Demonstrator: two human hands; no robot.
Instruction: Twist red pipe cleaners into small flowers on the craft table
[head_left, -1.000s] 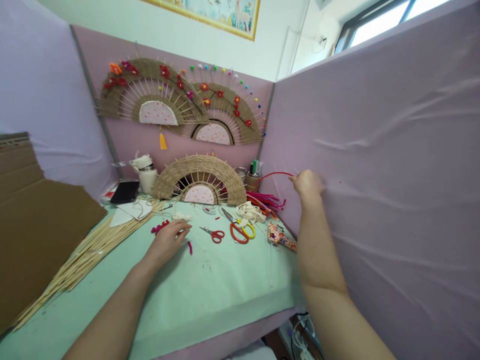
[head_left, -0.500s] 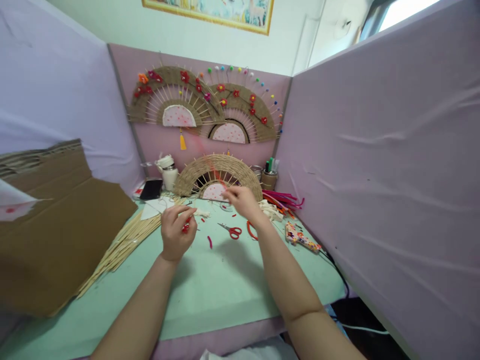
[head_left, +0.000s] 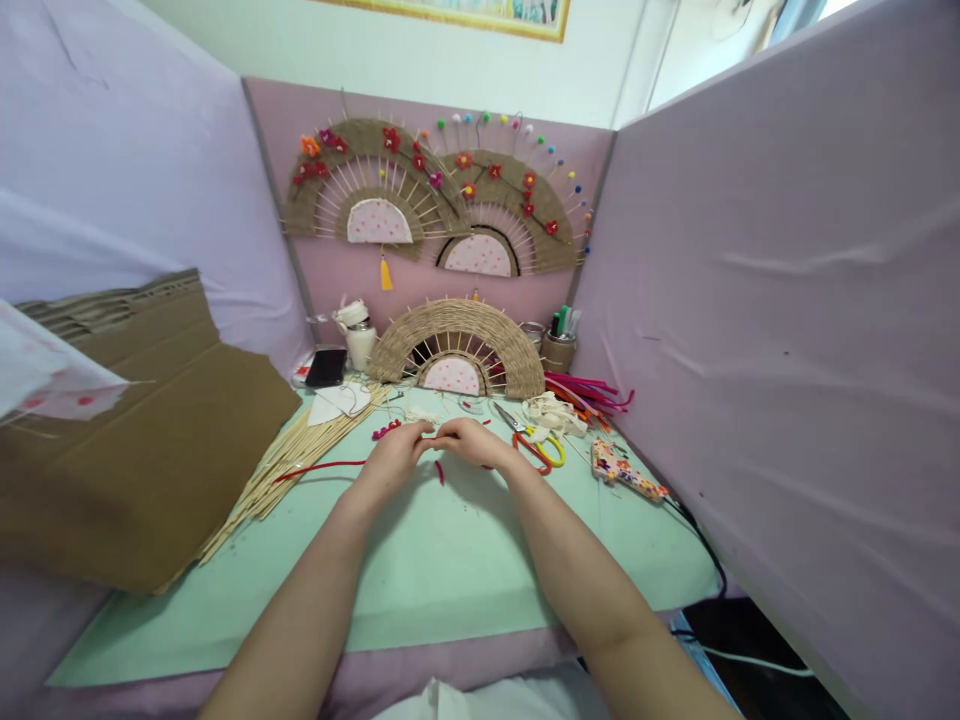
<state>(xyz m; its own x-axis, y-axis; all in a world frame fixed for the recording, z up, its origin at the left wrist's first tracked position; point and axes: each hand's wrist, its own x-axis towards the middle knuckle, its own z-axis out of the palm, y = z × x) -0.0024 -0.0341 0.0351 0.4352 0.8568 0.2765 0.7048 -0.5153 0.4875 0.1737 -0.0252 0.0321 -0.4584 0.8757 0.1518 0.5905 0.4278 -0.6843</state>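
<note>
My left hand [head_left: 394, 460] and my right hand [head_left: 472, 442] meet over the middle of the table, fingertips pinched on a red pipe cleaner [head_left: 322, 466]. Its long end sticks out to the left past my left hand, and a short stretch shows between the fingers. Just behind my left hand lies a curled magenta-red piece [head_left: 386, 430]. A short magenta snippet [head_left: 439, 473] rests on the table below the fingers. To the right of my right hand are scissors with an orange-red handle [head_left: 534, 458] and a yellow handle [head_left: 553, 450], partly hidden by my wrist.
A twine-wrapped fan [head_left: 457, 318] stands at the back, below two flowered fans on the panel. Thin sticks [head_left: 292, 450] and cardboard [head_left: 150, 480] lie left. A floral glue gun [head_left: 626, 472], loose pipe cleaners [head_left: 592, 390] and a pen holder [head_left: 558, 353] are at right.
My right hand has come down and left to meet my left hand. The red pipe cleaner, blurred and upright before, now lies across both hands. The view has shifted slightly.
</note>
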